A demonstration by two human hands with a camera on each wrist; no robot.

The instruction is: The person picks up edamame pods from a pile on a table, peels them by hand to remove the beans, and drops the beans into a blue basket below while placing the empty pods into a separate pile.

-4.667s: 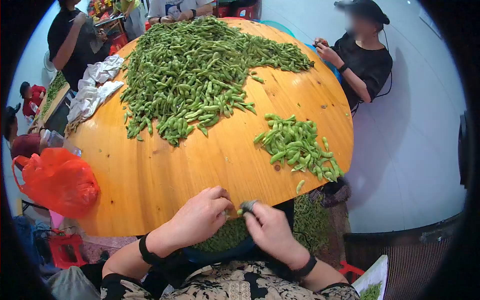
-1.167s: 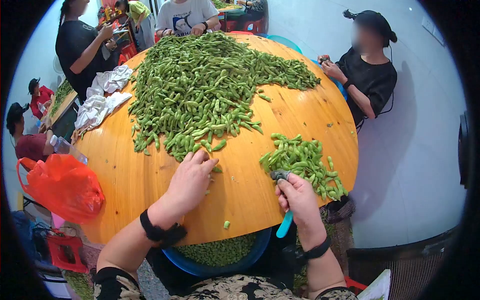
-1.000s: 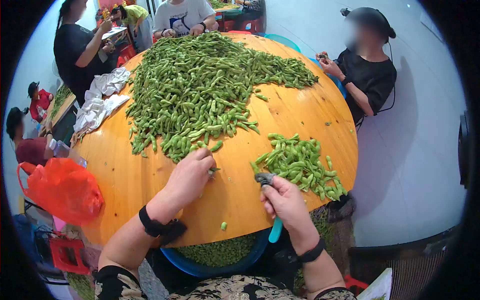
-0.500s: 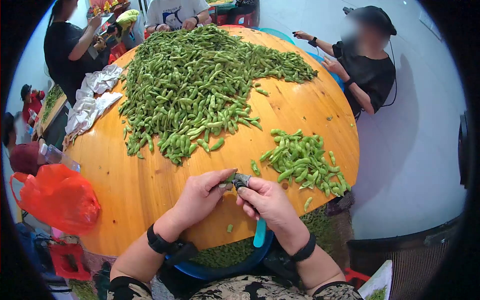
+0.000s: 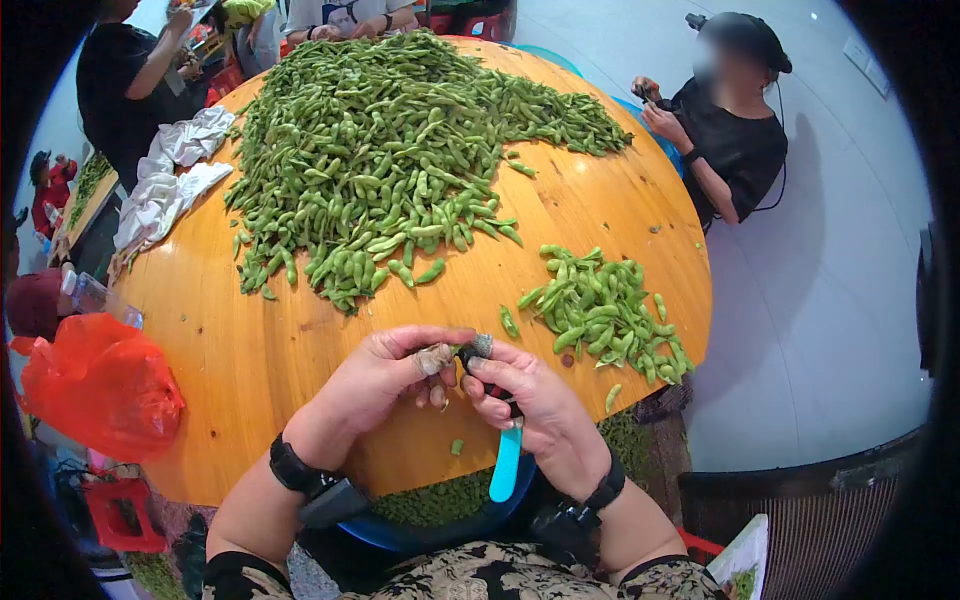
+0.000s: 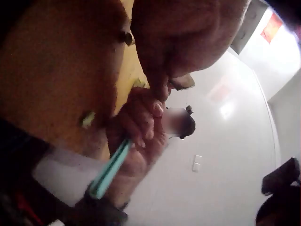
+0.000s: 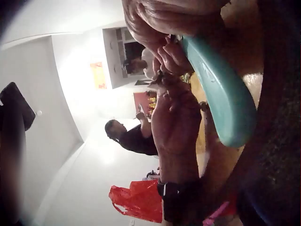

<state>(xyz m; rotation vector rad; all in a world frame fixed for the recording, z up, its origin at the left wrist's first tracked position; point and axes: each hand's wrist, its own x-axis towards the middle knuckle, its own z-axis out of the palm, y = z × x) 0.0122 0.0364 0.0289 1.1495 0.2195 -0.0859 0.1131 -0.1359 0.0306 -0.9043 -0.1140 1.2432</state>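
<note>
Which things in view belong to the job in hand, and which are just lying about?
Seem part of the job:
right hand, gripping the turquoise-handled tool
left hand, fingers bent beside the tool's tip
large pod pile and small pod pile, both on the table
blue basin below, with green contents

Seem just lying about:
red plastic bag
white cloths
plastic bottle

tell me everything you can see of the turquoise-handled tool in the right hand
The turquoise-handled tool has a smooth, slender handle with a rounded end, plastic by its look; the left wrist view shows a dark line along it. The right hand grips it, fingers curled round its upper part. The handle juts out below them, slanting toward the person's body, and in the head view its end overlaps the table's edge. Its working end cannot be made out.
</note>
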